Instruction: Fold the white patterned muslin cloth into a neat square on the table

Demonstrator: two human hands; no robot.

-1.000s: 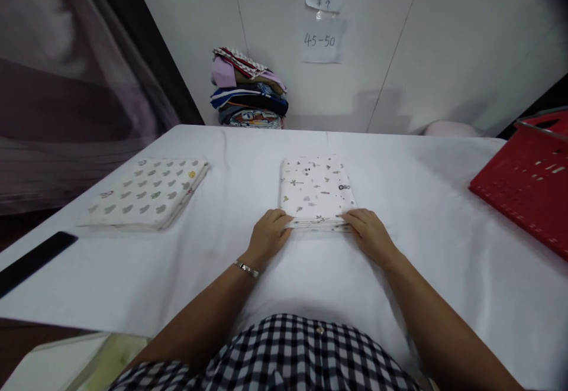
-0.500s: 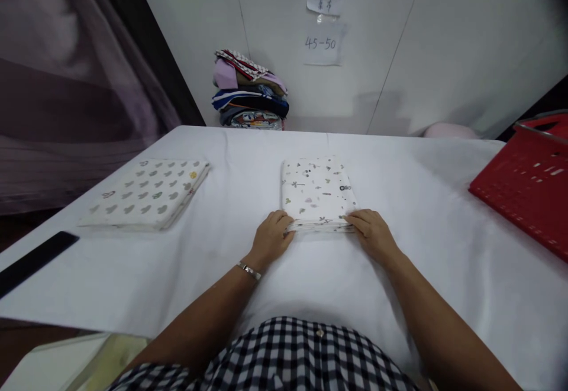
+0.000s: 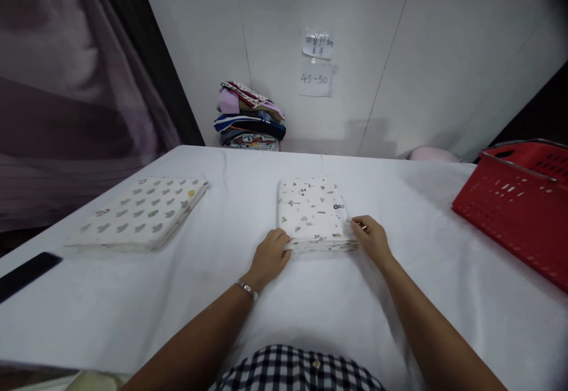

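Note:
A folded white cloth (image 3: 310,210) printed with small plant-like motifs lies flat in front of me, its layers showing along the near edge. My left hand (image 3: 270,255) is closed on its near left corner, thumb below and fingers on top. At the right side edge, just above the near right corner, the fingers of my right hand (image 3: 373,240) are pinched together on the cloth's border. Farther left lies another folded cloth (image 3: 142,210), white with rows of grey shapes; neither hand touches it.
Both cloths rest on a white-covered table (image 3: 213,302). A red plastic basket (image 3: 510,207) stands at the right, and a black flat object (image 3: 26,275) lies at the left edge. Behind the table is a pile of folded textiles (image 3: 251,122) against the wall, below paper signs (image 3: 316,78).
My right hand has shifted from the near right corner a little up along the cloth's right edge. My left hand stays at its corner. The head view has tilted upward.

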